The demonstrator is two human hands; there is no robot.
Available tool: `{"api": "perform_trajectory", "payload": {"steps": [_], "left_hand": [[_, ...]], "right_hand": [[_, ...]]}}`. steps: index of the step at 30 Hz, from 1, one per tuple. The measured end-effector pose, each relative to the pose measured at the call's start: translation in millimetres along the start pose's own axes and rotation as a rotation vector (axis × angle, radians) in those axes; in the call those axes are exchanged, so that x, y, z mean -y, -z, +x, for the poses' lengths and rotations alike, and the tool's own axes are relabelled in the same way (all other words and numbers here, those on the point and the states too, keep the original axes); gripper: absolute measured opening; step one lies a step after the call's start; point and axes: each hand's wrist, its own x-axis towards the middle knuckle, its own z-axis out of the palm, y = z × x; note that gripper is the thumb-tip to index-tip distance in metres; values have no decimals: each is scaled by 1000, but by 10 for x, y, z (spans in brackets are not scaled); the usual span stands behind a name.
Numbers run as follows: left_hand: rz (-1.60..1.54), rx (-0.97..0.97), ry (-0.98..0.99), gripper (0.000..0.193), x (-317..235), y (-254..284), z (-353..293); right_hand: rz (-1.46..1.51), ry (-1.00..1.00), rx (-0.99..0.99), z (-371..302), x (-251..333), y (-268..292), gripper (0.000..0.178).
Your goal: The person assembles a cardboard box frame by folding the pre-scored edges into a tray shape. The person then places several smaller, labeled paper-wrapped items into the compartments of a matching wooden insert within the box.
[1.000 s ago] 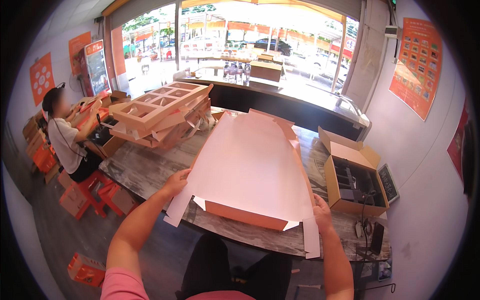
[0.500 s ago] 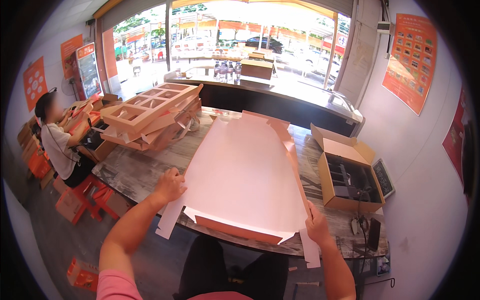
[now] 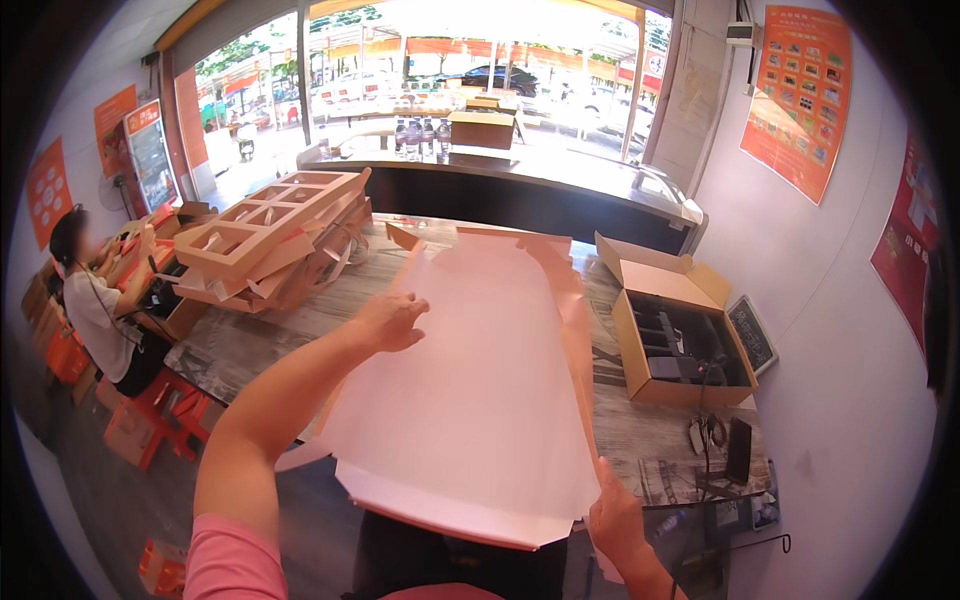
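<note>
Wide head-worn view, angled downward

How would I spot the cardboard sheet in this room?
Start at the large wood-grain table. Across its middle, between a stack of cardboard trays on the left and an open carton on the right, is the cardboard sheet, its near end jutting past the table's edge. What sets it apart from those brown neighbours is its broad, almost white upper face.

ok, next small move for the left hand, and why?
Probably reach the left hand forward to the brown flap at the far left of the cardboard sheet: it looks loosely curled, no grip visible, short of that flap, while the right hand holds the near right edge.
</note>
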Motion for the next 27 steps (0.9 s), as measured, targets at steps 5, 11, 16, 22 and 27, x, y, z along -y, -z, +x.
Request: {"api": "perform_trajectory", "payload": {"steps": [5, 11, 16, 22, 27], "left_hand": [[-195, -270, -81, 50, -158, -227, 543], [-978, -442, 246, 56, 242, -217, 1158], [-1197, -434, 466, 72, 76, -243, 1066], [-631, -97, 325, 75, 152, -740, 671], [-175, -53, -72, 70, -98, -438, -114]], "right_hand": [[66, 47, 4, -254, 143, 162, 63], [182, 55, 27, -471, 81, 408, 58], [274, -179, -6, -795, -150, 346, 46], [651, -386, -98, -1037, -493, -3, 39], [588, -522, -34, -718, -287, 202, 45]]}}
